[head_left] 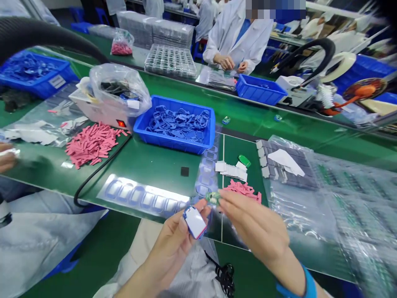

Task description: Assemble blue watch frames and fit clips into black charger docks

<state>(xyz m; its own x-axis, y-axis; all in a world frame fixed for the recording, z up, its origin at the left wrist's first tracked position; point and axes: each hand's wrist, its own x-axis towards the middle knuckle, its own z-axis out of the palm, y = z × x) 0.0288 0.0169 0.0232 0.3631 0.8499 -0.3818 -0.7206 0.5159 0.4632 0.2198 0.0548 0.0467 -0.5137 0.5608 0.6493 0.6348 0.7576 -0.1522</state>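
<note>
My left hand (180,234) is closed around a small blue plastic frame with a white rectangular panel (195,222) in it; a pink strip shows along its lower edge. Close above, my right hand (252,221) pinches a small green circuit board (213,198) between thumb and fingers. The two parts are apart, with the board just beyond the frame. Behind my right hand lies a small pile of pink strips (240,188). Farther back are a fanned row of white pads (232,170) and a green oval board (244,160).
A blue bin (176,147) of blue plastic frames stands at the back, beside a large heap of pink strips (93,145). Clear trays with blue outlines (145,196) line the front edge. Plastic bags (297,207) cover the right side. A neighbour's hand (6,157) shows at left.
</note>
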